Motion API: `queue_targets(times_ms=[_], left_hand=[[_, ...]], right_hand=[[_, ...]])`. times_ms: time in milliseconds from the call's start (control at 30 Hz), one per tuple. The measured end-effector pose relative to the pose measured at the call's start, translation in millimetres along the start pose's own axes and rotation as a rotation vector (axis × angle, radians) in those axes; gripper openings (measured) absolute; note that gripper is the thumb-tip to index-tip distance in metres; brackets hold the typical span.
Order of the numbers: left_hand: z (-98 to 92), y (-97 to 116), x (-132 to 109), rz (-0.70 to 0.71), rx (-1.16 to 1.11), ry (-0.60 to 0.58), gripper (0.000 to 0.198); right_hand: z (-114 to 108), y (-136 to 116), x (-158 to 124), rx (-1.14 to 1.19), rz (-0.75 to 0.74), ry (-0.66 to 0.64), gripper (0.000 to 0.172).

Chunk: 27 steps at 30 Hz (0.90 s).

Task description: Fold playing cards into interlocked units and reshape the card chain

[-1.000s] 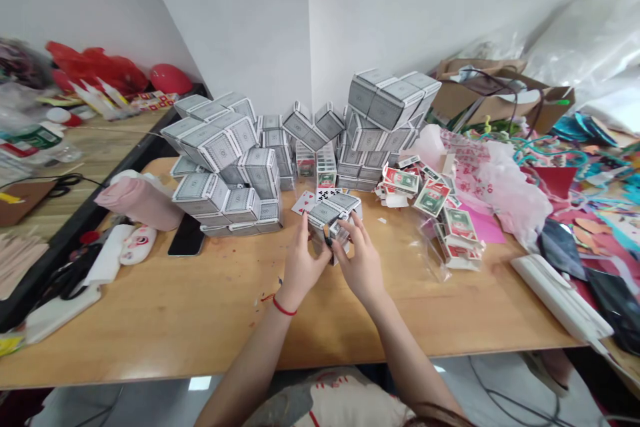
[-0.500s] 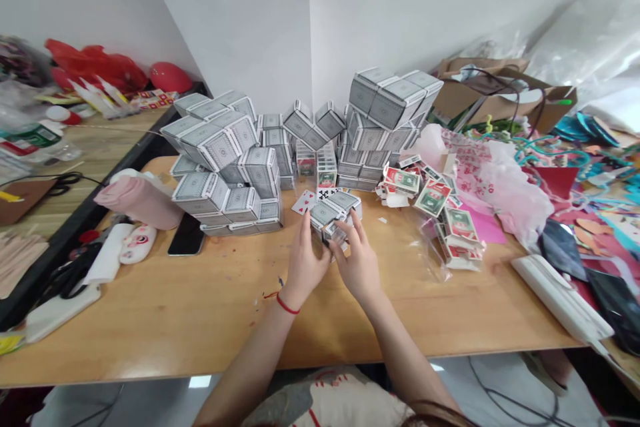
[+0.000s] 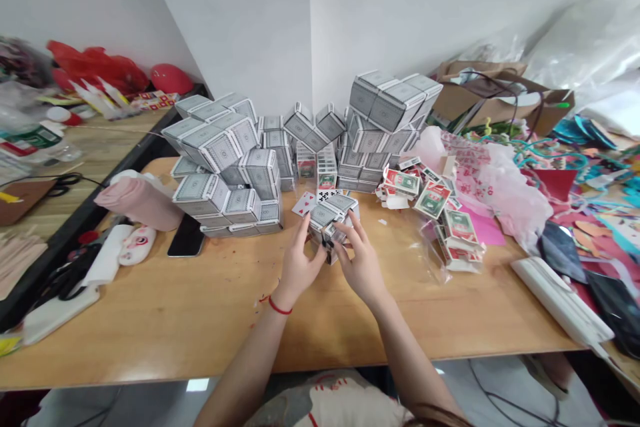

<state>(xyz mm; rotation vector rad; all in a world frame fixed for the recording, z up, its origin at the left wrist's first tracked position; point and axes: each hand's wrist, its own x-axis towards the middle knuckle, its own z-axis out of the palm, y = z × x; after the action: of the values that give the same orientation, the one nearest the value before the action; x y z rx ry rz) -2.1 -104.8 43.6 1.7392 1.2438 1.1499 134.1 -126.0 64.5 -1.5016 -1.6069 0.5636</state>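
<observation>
In the middle of the table, a block of folded playing cards (image 3: 325, 214) with grey patterned backs sits between my hands. My left hand (image 3: 301, 265) grips its left side, thumb at the near face. On the opposite side my right hand (image 3: 363, 268) holds it, fingers over the top right edge and thumb close to the other thumb. Both hands are closed around the block; part of its near side is hidden by the fingers. Just behind it lie loose face-up cards, a heart card (image 3: 303, 203) and a club card (image 3: 329, 195).
Stacks of card blocks stand at the left (image 3: 220, 167) and right (image 3: 383, 127). Opened card boxes (image 3: 434, 199) are heaped to the right, near a pink-printed plastic bag (image 3: 505, 180). A phone (image 3: 187, 235) and a pink roll (image 3: 143, 203) lie left. A white device (image 3: 560, 297) rests right.
My left hand and wrist have shifted slightly left, and the thumbs now press at the block's near face. The block has turned a little and stays between both hands.
</observation>
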Motion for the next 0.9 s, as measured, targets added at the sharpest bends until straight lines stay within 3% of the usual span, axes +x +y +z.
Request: queue_targets(times_ms=[333, 667, 900], left_hand=[[-7.1, 2, 5, 0.015, 0.219, 0.030, 0.065], [-6.2, 7, 6, 0.023, 0.087, -0.120, 0.073], [-3.8, 8, 6, 0.023, -0.016, -0.084, 0.068]], right_hand=[[-4, -2, 1, -0.010, -0.053, -0.048, 0.030], [-12, 0, 5, -0.016, -0.025, -0.046, 0.026], [-8, 5, 5, 0.048, -0.011, 0.026, 0.021]])
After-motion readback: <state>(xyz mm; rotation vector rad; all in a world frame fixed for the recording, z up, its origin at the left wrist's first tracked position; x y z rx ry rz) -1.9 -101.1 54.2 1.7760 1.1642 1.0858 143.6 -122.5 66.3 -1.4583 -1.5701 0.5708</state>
